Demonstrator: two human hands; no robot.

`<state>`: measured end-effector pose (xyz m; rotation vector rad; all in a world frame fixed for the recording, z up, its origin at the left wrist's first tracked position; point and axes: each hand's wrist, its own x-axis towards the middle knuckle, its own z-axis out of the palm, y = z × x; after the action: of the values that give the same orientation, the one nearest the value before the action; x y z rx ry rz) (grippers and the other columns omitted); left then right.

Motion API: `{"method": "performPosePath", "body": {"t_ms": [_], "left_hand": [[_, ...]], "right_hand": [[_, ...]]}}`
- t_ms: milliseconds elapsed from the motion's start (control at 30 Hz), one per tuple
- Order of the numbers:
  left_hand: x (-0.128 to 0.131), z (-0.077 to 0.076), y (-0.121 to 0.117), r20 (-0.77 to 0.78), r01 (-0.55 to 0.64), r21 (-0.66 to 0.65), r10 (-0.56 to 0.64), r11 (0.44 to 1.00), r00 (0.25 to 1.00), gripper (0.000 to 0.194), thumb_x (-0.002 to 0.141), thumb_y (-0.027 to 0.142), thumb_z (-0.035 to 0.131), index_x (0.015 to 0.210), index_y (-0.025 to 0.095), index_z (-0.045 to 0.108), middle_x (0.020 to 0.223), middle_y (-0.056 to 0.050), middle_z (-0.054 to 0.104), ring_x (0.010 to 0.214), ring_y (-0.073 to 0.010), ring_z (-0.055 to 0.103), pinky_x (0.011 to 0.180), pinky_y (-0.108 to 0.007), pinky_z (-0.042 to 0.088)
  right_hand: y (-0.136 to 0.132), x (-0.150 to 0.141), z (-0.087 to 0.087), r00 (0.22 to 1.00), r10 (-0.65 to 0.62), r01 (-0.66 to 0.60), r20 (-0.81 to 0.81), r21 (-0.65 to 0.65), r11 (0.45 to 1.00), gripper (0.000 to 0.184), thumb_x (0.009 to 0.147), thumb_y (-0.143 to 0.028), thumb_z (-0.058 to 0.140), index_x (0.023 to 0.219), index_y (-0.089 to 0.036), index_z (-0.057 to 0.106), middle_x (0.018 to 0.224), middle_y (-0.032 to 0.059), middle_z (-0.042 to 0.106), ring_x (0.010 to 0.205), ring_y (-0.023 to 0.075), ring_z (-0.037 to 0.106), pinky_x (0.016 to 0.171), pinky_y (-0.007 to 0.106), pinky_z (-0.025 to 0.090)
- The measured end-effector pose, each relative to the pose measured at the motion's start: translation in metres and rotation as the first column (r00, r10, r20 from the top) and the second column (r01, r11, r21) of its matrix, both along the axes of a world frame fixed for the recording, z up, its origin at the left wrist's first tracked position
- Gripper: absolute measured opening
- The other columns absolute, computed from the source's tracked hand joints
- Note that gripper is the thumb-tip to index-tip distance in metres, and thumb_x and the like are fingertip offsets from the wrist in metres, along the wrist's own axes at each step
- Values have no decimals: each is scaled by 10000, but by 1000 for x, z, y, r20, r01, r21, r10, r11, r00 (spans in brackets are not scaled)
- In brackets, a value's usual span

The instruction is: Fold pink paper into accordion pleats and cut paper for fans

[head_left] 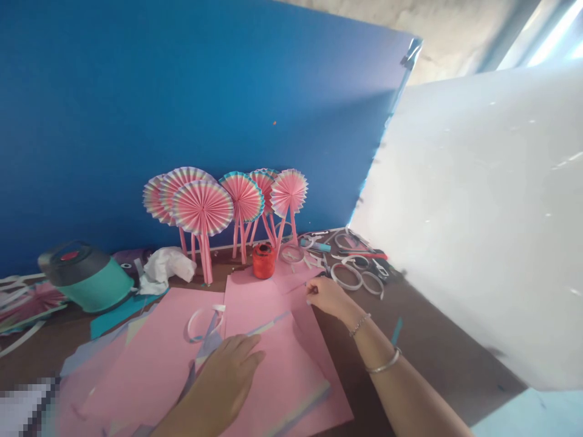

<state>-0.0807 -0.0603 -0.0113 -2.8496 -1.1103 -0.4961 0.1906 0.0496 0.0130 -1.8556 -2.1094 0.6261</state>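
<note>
The two hands are working apart from each other on pink paper. The left hand (226, 374) is lying open and pressing down on a pink sheet (291, 376), which is sitting directly under it and reaching toward 12 o'clock. The right hand (328, 297) is resting at the sheet's upper right part, at about 2 o'clock from the left hand. Its fingers (311, 294) are coming together there, but I cannot tell if they are holding a thin piece. A shiny strip (268, 323) is lying on the sheet between the hands. A tape loop (204, 321) is sitting at 11 o'clock from the left hand. Farther at 12 o'clock, a red thread spool (264, 261) is standing before paper fans on sticks (203, 207), and white tape rolls (346, 276) are lying at 1 o'clock from the right hand. A green flask (86, 280) is standing on the brown surface (432, 358) at 10 o'clock, against a blue board (136, 109).
</note>
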Motion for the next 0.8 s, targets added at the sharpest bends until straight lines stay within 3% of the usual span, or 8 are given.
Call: {"method": "performPosePath", "body": {"t_ms": [100,167,300,467,600,733,800], "left_hand": [[0,0,0,-25,4,-51,-5,999,1000,401,789,52,421,1124,225,556,1192,-54,619,1053,-206,564,897,-382,480],[1,-2,0,-22,4,-44,-5,999,1000,414,786,42,407,1135,217,546,1215,-55,610,1087,-203,552,922,-382,469],[4,-6,0,-32,-1,-42,0,999,1000,435,780,29,386,1150,206,531,1266,-60,579,1140,-204,524,953,-389,453],[8,-3,2,-68,-30,-121,22,992,997,405,776,36,379,1109,194,548,1253,-64,583,1095,-205,542,939,-391,460],[8,-6,4,-67,-30,-152,20,988,998,460,787,34,351,1192,188,505,1262,-78,572,1135,-210,509,974,-412,422],[14,-1,7,-93,-65,-250,43,966,995,579,763,13,344,1313,183,405,1279,-88,548,1143,-215,485,985,-425,392],[19,5,9,-129,-87,-313,49,946,990,546,770,27,358,1290,177,429,1243,-98,557,1092,-221,502,951,-421,407]], "right_hand": [[1,-2,-1,1000,1,2,-27,94,996,264,734,-64,453,805,-151,691,888,83,702,853,189,614,752,268,409],[0,-7,-2,984,103,-85,-146,126,988,294,763,-59,425,871,-148,683,947,84,689,870,179,607,783,272,419],[-8,-23,-5,881,295,-281,-369,92,955,266,833,-145,428,1002,-164,633,949,57,676,824,161,602,736,262,447],[-16,-33,-9,920,313,-285,-238,144,948,239,810,-111,459,982,-154,621,905,66,667,841,174,589,754,280,427],[-19,-38,-10,862,339,-363,-377,8,932,204,796,-182,538,980,-156,622,828,36,670,717,139,591,647,232,439],[-22,-43,-11,862,393,-402,-319,42,915,236,726,-42,479,823,-145,667,830,55,690,761,152,609,724,253,447],[-23,-45,-12,861,425,-420,-280,83,904,290,717,-15,439,817,-150,676,845,60,689,790,158,610,751,261,447]]}}
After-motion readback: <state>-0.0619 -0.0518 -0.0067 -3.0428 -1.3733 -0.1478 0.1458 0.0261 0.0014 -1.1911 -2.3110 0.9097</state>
